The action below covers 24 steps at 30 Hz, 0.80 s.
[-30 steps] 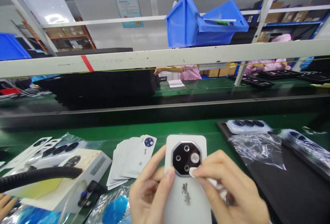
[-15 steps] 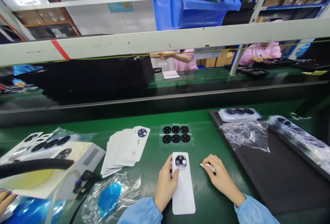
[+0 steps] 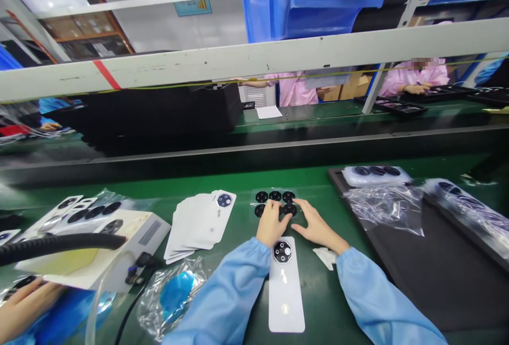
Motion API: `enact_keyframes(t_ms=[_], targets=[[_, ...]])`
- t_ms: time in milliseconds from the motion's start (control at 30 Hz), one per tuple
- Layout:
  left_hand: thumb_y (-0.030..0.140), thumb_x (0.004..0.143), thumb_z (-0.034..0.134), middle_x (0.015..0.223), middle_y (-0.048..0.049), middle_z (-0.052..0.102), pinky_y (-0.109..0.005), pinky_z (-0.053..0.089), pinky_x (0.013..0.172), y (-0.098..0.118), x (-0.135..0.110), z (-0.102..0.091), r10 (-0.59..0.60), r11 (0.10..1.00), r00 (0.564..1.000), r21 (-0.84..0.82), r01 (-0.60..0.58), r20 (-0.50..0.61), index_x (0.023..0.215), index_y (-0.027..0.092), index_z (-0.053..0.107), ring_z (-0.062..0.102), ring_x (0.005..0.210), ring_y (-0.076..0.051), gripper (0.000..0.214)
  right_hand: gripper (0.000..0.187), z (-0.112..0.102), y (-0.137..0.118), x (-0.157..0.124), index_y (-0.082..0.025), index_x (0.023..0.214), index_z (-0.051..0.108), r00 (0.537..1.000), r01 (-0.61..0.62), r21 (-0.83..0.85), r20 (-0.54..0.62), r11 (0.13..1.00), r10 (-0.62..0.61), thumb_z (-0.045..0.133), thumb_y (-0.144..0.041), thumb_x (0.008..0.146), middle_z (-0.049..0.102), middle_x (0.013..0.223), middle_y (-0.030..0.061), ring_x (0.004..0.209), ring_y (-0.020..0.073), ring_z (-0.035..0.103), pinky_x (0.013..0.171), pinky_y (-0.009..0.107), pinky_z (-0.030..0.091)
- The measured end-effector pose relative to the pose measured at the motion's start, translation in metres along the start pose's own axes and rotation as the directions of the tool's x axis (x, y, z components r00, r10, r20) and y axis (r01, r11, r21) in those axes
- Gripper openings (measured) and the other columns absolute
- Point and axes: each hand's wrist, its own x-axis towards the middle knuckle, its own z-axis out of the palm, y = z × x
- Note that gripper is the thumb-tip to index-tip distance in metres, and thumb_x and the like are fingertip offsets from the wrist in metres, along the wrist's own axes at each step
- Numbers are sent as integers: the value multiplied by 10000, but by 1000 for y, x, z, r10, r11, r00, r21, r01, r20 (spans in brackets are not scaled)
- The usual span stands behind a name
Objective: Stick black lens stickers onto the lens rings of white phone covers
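A clear film carries black camera-lens discs [image 3: 261,196] in two rows. My left hand [image 3: 272,224] reaches over its lower row, fingers bent down at the middle disc, which it partly hides; thumb and forefinger are apart. On the right, my right hand [image 3: 318,227] is open, forefinger and thumb spread beside the lower right disc [image 3: 290,210]. Below my hands a white phone back panel [image 3: 286,297] lies flat, with a black camera lens cover [image 3: 282,251] at its top. A crumpled white wipe [image 3: 326,257] rests on the table by my right wrist.
Fanned white panels [image 3: 194,226] lie left, near a bag with blue film [image 3: 177,292] and a white machine [image 3: 149,239] with a black hose. A co-worker's hand [image 3: 32,305] is at lower left. A dark tray [image 3: 429,276] with bagged lenses stands right; a rail [image 3: 222,61] crosses ahead.
Both hands have moved forward to the lens film. My left hand has let go of the white panel, and my right hand has put down the wipe. The co-worker's hand has come further into view.
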Motion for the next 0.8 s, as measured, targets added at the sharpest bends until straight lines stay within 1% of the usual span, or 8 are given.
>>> enact_keyframes(t_ms=[33, 100, 200, 400, 500, 667, 800], targets=[[324, 896, 606, 1159, -87, 597, -436, 514, 849, 1, 9, 6, -6, 999, 1000, 35, 6, 9, 1121, 148, 586, 602, 1006, -229, 287, 749, 3, 6, 7, -236, 1418, 298, 1000, 6, -5, 21, 1000, -6, 676, -267, 772, 385, 1437, 108, 1321, 289, 376, 1093, 483, 323], [338, 898, 603, 1156, -89, 602, -441, 515, 852, 2, 21, 15, -28, 994, 999, 103, 25, 25, 1122, 144, 590, 607, 1006, -231, 297, 799, 7, 18, 15, -211, 1447, 272, 999, 11, -15, 51, 1000, -10, 697, -348, 784, 339, 1473, 139, 1335, 338, 350, 1081, 556, 303], [344, 901, 598, 1162, -91, 603, -446, 514, 856, 3, 28, 20, -69, 981, 996, 185, 58, 55, 1127, 145, 590, 605, 1018, -235, 302, 736, 11, 29, 14, -219, 1455, 285, 997, 8, -20, 73, 1000, -6, 642, -432, 848, 313, 1493, 138, 1339, 361, 337, 1067, 609, 285], [332, 905, 596, 1156, -90, 610, -435, 524, 845, 4, 42, 13, -138, 959, 975, 269, 88, 174, 1127, 144, 593, 614, 1007, -229, 291, 663, 12, 30, 10, -220, 1438, 331, 997, 8, -7, 79, 1000, -7, 615, -430, 877, 312, 1500, 127, 1345, 353, 333, 1076, 610, 273], [328, 908, 593, 1154, -90, 611, -427, 531, 833, 10, 47, 11, -166, 950, 963, 295, 99, 211, 1141, 145, 587, 621, 991, -224, 297, 621, 12, 30, 11, -217, 1419, 363, 997, 18, -5, 69, 1000, -18, 612, -411, 884, 318, 1498, 121, 1342, 348, 338, 1078, 613, 266], [320, 910, 591, 1172, -95, 603, -429, 536, 830, 33, 44, 9, -202, 936, 955, 331, 122, 219, 1185, 150, 565, 622, 991, -227, 325, 571, 14, 32, 11, -210, 1396, 395, 998, 33, 1, 50, 999, -33, 603, -391, 896, 354, 1474, 119, 1321, 337, 371, 1066, 604, 295], [303, 906, 598, 1206, -97, 586, -442, 530, 844, 47, 39, 8, -203, 941, 957, 313, 131, 208, 1198, 157, 560, 611, 1022, -237, 329, 554, 13, 33, 11, -209, 1389, 404, 999, 34, 11, 41, 999, -35, 599, -382, 901, 357, 1471, 118, 1318, 335, 377, 1061, 601, 306]])
